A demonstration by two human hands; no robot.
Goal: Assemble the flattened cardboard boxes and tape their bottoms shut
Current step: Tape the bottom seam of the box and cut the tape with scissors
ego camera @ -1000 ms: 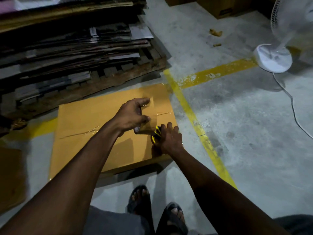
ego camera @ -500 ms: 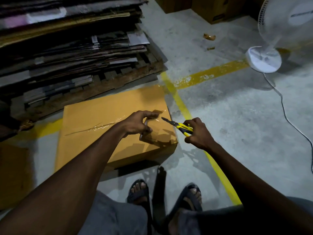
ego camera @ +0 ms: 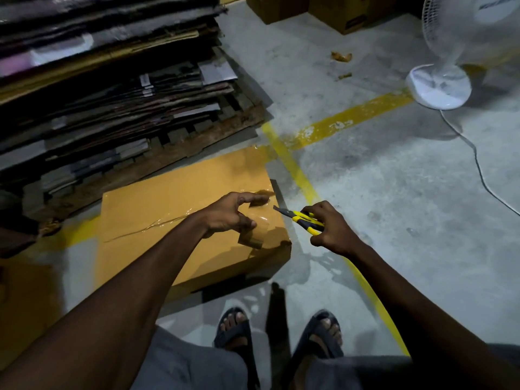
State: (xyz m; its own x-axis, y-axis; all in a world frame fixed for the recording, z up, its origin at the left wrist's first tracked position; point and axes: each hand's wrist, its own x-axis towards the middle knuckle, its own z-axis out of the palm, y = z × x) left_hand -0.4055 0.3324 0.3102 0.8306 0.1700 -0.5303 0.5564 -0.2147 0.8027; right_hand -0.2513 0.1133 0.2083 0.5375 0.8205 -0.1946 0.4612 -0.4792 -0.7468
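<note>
A brown cardboard box (ego camera: 174, 209) lies on the concrete floor with a strip of clear tape (ego camera: 157, 225) running along its top seam. My left hand (ego camera: 228, 212) hovers over the box's right end and grips a roll of brownish clear tape (ego camera: 253, 235); the index finger points toward the box's right edge. My right hand (ego camera: 330, 230) is just off the box's right side and grips a yellow-and-black utility knife (ego camera: 302, 218), with the blade pointing left toward the tape.
Flattened cardboard (ego camera: 112, 88) is stacked on a wooden pallet (ego camera: 197, 144) behind the box. A white fan (ego camera: 441, 85) and its cord (ego camera: 478, 164) stand at the right. Yellow floor lines (ego camera: 349, 119) cross nearby. My sandalled feet (ego camera: 236, 327) are below, and more boxes (ego camera: 346, 15) sit at the back.
My right hand has pulled the knife away from the tape at the box's right edge and out to the right. My left hand keeps its hold on the tape roll.
</note>
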